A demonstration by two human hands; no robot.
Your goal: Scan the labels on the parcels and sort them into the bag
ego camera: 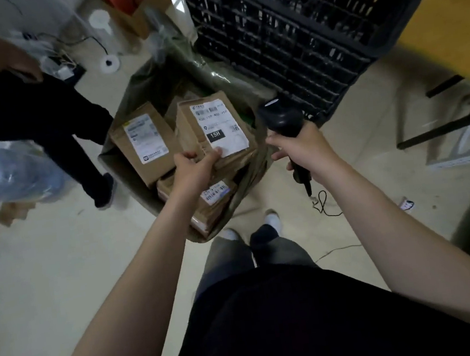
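Centre of frame: brown cardboard parcel with white "15H" label (pixel 211 128), gripped at its near edge by the left hand (pixel 194 165), at the mouth of the open olive-grey plastic bag (pixel 131 99) beside two other brown labelled parcels (pixel 143 144). Right of centre: black handheld barcode scanner (pixel 281 118), handle clasped in the right hand (pixel 302 149), head just beside the held parcel. Upper right: black lattice plastic crate (pixel 284 26).

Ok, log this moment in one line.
left hand: grips parcel at bag | right hand: grips scanner | other parcels: inside bag
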